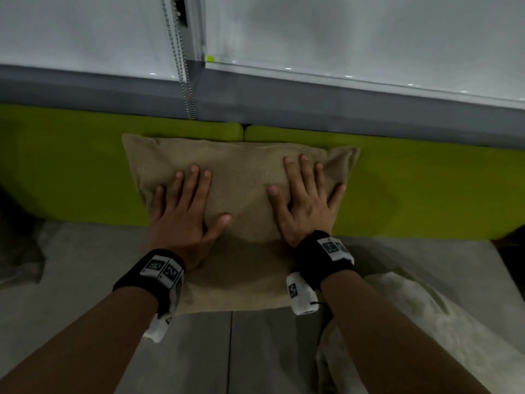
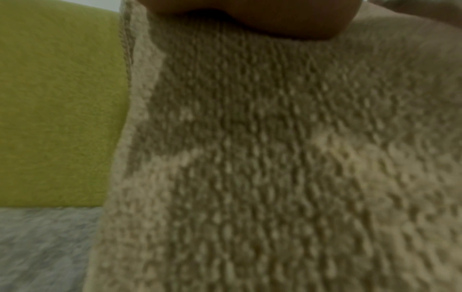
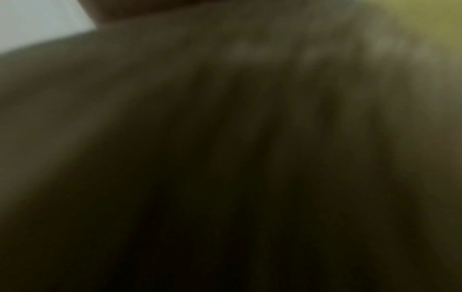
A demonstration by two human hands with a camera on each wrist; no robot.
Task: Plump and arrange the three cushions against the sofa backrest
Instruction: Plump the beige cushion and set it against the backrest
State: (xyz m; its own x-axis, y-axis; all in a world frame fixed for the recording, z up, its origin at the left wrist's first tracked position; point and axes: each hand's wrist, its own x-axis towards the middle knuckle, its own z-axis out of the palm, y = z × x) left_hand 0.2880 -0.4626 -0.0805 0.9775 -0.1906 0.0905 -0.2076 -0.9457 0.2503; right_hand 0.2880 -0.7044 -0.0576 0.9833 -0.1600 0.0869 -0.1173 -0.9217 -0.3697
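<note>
Head view: two flat, released hands, left hand [image 1: 181, 220] and right hand [image 1: 305, 206], on one tan cushion [image 1: 241, 172].

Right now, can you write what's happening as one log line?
step: plumping | left hand: flat on beige cushion | right hand: flat on it | cushion: against green backrest | other cushions: unplaced

No readable text anywhere

Only black-and-white coded marker tags [image 1: 163, 270] on the wristbands [image 1: 324, 255], at 6 o'clock; they carry no legible letters.

Lounge: green sofa backrest [image 1: 426, 180], window blinds [image 1: 341, 32]
</note>
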